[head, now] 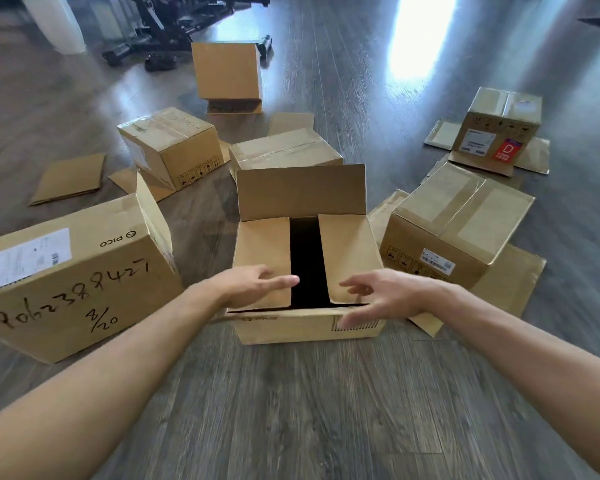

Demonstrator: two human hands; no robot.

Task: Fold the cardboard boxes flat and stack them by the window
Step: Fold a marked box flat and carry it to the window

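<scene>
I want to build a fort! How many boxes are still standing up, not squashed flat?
7: the open box at the hands, the written-on box left, the taped box right, two behind, the far box, the red-label box. More may be out of view.

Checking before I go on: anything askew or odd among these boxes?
Nothing damaged. The far box sits tilted on its own flaps, and one flat piece of cardboard lies alone on the left. Both hands hover at the centre box.

Tan cardboard boxes [305,258], grey wood-grain floor [291,410], red label [507,150]
</scene>
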